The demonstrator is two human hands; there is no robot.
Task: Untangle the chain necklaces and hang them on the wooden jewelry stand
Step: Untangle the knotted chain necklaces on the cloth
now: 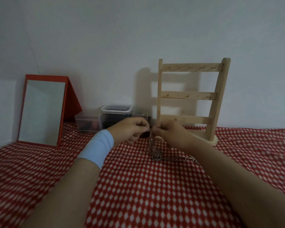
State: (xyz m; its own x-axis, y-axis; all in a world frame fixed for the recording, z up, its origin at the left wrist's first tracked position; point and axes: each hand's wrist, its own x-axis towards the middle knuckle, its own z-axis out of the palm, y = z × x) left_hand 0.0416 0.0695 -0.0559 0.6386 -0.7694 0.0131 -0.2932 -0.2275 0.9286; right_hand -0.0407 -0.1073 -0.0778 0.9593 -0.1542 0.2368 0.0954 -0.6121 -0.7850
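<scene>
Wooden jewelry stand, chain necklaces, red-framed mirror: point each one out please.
wooden jewelry stand (187, 95), head view, middle crossbar.
chain necklaces (155, 156), head view, the tangled lower bunch.
red-framed mirror (42, 111), head view, centre of the glass.

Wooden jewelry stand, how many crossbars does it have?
3 on the wooden jewelry stand: top crossbar, middle crossbar, bottom crossbar just behind the right hand. None seem hidden.

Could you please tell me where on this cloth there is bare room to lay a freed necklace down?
Bare cloth lies on the near side of the tangled chains, and right of the wooden stand. Another patch sits between the mirror and the left hand. Crowded: the back strip with the plastic boxes, and around the right hand.
</scene>
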